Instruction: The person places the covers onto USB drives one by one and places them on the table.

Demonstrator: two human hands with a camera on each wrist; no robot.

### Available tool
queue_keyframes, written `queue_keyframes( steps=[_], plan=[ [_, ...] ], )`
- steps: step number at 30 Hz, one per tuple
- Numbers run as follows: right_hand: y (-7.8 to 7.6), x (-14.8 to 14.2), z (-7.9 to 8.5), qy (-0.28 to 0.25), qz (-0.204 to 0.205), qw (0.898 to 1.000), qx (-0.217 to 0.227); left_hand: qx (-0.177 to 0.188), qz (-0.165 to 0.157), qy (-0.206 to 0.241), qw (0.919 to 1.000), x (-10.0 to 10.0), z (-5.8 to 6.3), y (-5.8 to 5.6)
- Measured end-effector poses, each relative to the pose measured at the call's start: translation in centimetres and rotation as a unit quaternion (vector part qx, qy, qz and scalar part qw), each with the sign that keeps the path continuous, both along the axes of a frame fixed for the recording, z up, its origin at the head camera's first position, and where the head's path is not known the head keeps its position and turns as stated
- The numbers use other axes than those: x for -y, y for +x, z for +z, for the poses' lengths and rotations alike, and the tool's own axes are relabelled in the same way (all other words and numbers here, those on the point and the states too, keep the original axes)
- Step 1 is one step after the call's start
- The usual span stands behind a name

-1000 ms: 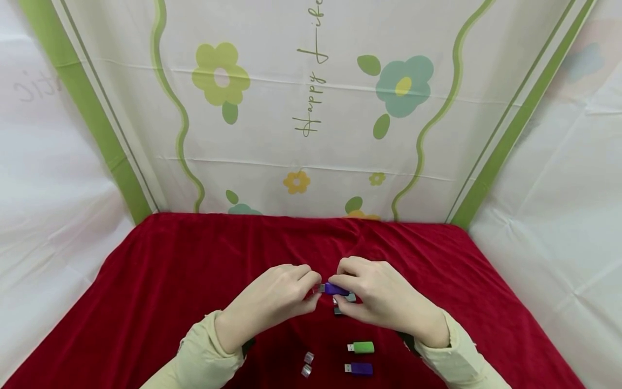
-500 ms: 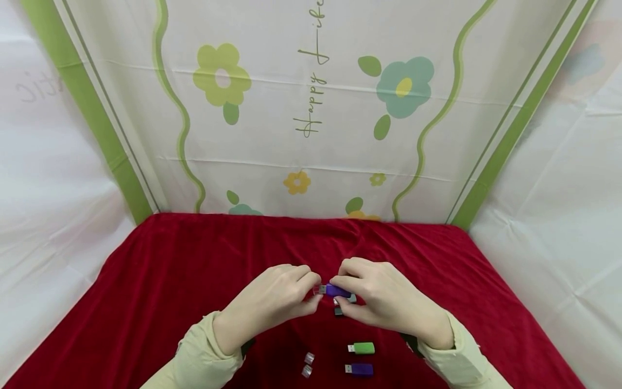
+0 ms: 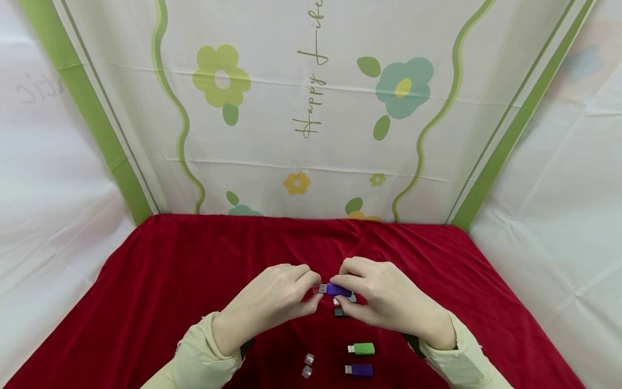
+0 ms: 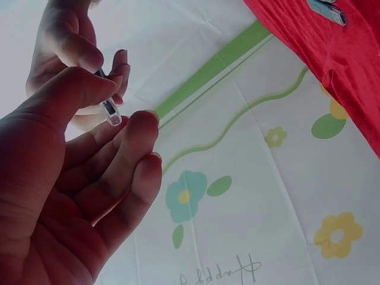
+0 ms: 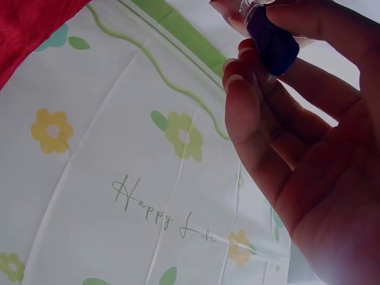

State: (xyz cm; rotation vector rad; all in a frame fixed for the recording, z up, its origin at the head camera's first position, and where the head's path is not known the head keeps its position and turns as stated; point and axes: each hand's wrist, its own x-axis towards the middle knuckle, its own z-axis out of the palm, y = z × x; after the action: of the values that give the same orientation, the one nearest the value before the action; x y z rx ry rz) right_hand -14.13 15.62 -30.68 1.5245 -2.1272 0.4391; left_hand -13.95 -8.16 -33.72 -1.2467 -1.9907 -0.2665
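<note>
Above the red cloth, my right hand (image 3: 384, 297) pinches a purple USB flash drive (image 3: 337, 290) by its body, the metal plug pointing left. Between thumb and fingertips, my left hand (image 3: 277, 296) holds a small clear plastic cap (image 3: 317, 289) at that plug's end. The left wrist view shows the clear cap (image 4: 111, 114) lined up with the drive; how far it sits over the plug I cannot tell. In the right wrist view the drive's purple body (image 5: 272, 43) sticks out between thumb and fingers.
Nearer me on the red cloth (image 3: 194, 270) lie a green flash drive (image 3: 362, 349), another purple flash drive (image 3: 360, 370) and two clear caps (image 3: 309, 359). Grey and black drives (image 3: 338, 312) lie partly hidden under my right hand. White printed curtains (image 3: 272, 135) surround the table.
My right hand and the purple flash drive have shifted very slightly right, and more of the clear cap and plug shows. The left hand stays nearly still.
</note>
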Motion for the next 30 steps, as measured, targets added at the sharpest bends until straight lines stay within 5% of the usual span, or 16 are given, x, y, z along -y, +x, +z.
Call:
queue_keyframes(
  steps=[15,30],
  plan=[
    [0.13,-0.15,-0.05,0.015,-0.005,1.000,0.013,0.023,-0.001,0.000,0.9997,0.02,0.29,0.39],
    [0.27,-0.06,0.05,0.015,-0.007,1.000,0.004,0.001,0.010,0.001,1.0000,0.21,0.34,0.15]
  ],
)
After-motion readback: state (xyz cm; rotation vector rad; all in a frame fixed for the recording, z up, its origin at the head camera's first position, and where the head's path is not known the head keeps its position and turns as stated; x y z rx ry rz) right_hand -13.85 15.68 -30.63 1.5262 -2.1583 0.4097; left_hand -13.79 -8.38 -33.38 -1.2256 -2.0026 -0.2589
